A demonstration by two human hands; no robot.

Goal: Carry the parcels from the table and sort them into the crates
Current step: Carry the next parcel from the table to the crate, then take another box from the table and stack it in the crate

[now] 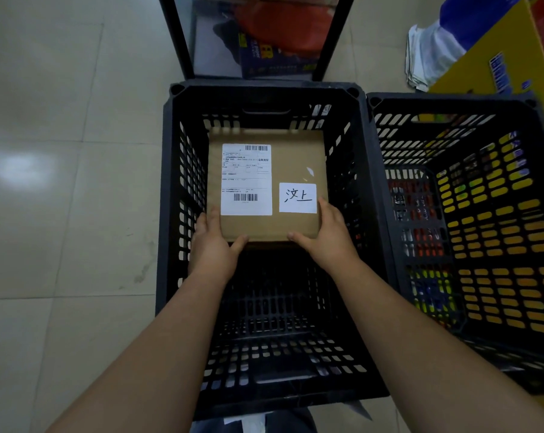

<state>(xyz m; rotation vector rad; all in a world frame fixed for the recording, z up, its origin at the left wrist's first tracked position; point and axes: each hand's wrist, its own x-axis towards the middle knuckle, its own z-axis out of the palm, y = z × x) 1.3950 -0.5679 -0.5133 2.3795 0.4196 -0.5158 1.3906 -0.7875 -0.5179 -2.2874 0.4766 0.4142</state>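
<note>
A: Where is the parcel [266, 185]?

B: Inside the left crate [170, 189], toward its far end, held flat and face up. It is a brown cardboard box with a printed shipping label [246, 179] on the left of its top and a small white note [297, 197] with handwritten characters on the right.

A: How are the hands placed?

B: The left hand [213, 242] grips the near left corner, thumb curled along the near edge and fingers up the left side. The right hand [325, 232] grips the near right corner the same way, thumb on the near edge, fingers wrapped round the right side. Both forearms reach down into the crate.

A: Is the box resting on the bottom?

B: I cannot tell; the dark slotted floor shows in front of it.

A: What lies around?

B: A second black crate [452, 145] stands touching the first on its right. Through its slots a yellow carton [495, 67] shows, which stands beside it. Beyond the crates a black frame [333, 35] stands on the pale tiled floor [61, 182], with an orange bag [280, 23] behind it.
</note>
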